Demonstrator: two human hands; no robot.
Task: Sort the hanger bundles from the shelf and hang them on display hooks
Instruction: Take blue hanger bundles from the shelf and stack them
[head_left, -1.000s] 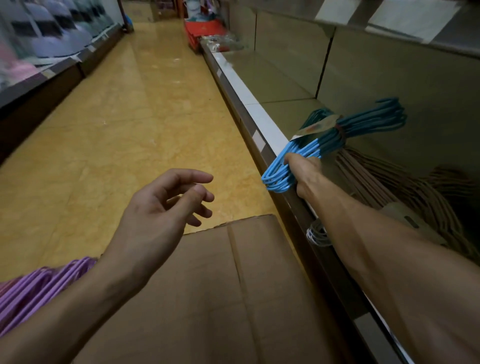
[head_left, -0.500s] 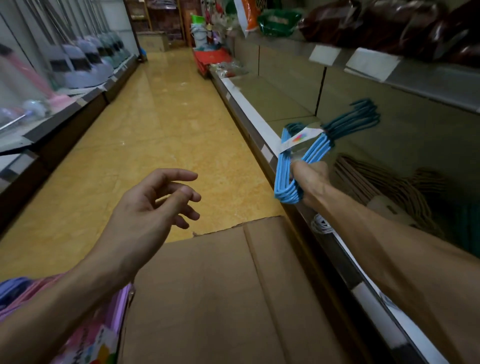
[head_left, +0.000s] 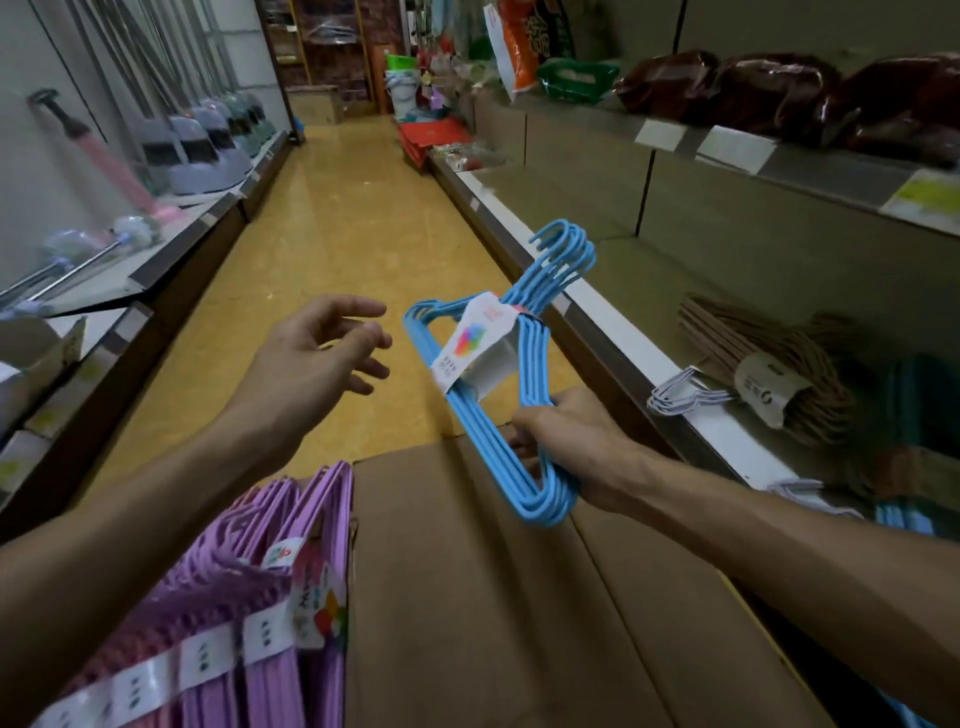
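1. One blue hanger bundle (head_left: 519, 374) is held by the right hand (head_left: 561, 447), whose fingers are closed round the bundle's lower corner; the hooks point up and away from the hand, and a white paper label is wrapped about the neck.
2. No grasp is made by the left hand (head_left: 311, 358): it is held out empty just to the left of the bundle, fingers spread and loosely curled, apart from the hangers.
3. Several purple hanger bundles (head_left: 249, 597) are seen stacked below the left forearm, beside a cardboard box (head_left: 467, 597) that lies under both hands.
4. More stock is left on the shelf (head_left: 623, 332) to the right of the right hand: a brown hanger bundle (head_left: 769, 374) and white hangers (head_left: 680, 397). No display hooks can be made out, so the hanging is judged not yet begun and sorting only partly done.
5. Compared with a second earlier, the blue bundle is lifted clear of the shelf and brought over the box, turned from lying flat to standing upright; the left hand is raised and moved nearer to it.
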